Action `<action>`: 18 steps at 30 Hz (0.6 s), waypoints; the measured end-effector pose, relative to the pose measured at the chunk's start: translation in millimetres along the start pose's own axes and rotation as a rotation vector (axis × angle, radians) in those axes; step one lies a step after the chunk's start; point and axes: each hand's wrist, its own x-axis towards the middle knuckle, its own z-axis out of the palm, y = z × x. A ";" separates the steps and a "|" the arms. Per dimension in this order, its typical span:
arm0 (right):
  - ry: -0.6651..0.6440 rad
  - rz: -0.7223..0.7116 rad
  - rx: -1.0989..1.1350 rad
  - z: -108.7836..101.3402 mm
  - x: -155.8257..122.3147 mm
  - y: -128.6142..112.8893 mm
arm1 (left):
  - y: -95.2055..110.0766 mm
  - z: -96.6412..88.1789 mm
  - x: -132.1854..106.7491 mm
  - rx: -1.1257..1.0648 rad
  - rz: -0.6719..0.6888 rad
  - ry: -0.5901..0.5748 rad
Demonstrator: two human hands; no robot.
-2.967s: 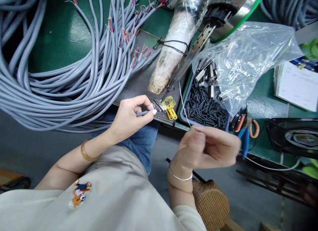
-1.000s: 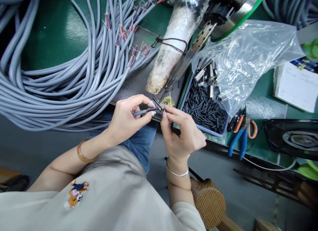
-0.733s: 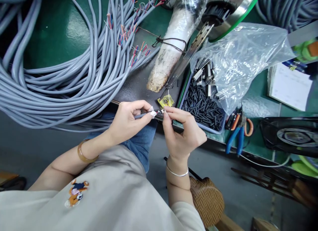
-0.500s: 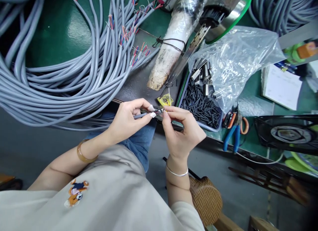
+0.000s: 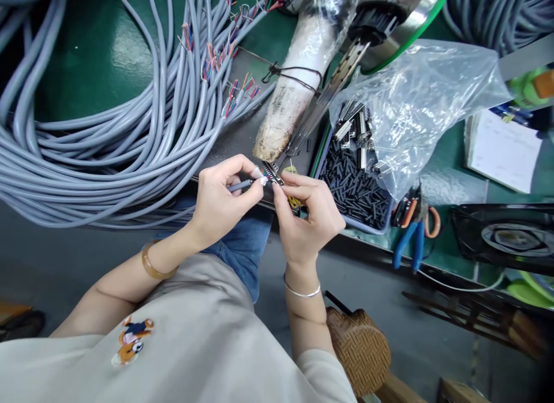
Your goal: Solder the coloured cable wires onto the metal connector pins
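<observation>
My left hand [image 5: 219, 198], white coverings on its thumb and fingertip, is closed on the end of a grey cable [image 5: 240, 186]. Thin coloured wires at that end meet a metal multi-pin connector [image 5: 272, 172], which my right hand [image 5: 308, 213] pinches by its near end. Just above the connector is the browned tip of a white wrapped tube [image 5: 283, 103], tied round with dark cord. A slotted metal piece [image 5: 341, 71] slants down beside that tube towards the connector. A small yellow object [image 5: 294, 203] shows partly behind my right fingers.
Many grey cables [image 5: 108, 181] with stripped ends cover the left of the bench. A bin [image 5: 366, 225] of short black sleeves and metal connectors stands right, partly under a clear plastic bag [image 5: 428, 108]. Beyond are blue-handled pliers [image 5: 409, 241], a paper pad [image 5: 504, 152] and a black fan [image 5: 506, 237].
Both hands have moved up and slightly left, bringing the cable end and connector close under the tube's tip. The connector now shows more plainly between the fingers. The view has shifted slightly.
</observation>
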 end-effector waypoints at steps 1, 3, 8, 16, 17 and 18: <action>0.003 0.002 0.001 0.5 1.1 0.6 | 0.7 0.3 0.8 0.008 0.014 0.006; 0.011 0.006 0.000 0.8 3.2 1.2 | 2.1 0.4 1.9 0.022 0.044 0.015; 0.010 0.020 0.025 -2.5 7.1 -1.6 | 6.8 -1.1 3.1 0.050 0.101 0.030; -0.024 0.014 0.007 -9.4 7.9 -5.6 | 12.3 -3.6 3.5 0.043 0.063 -0.010; -0.027 0.011 0.006 -9.9 7.9 -5.7 | 12.5 -3.6 3.6 0.042 0.063 -0.009; -0.030 0.008 0.002 -10.3 8.0 -5.7 | 12.7 -3.7 3.6 0.042 0.066 -0.007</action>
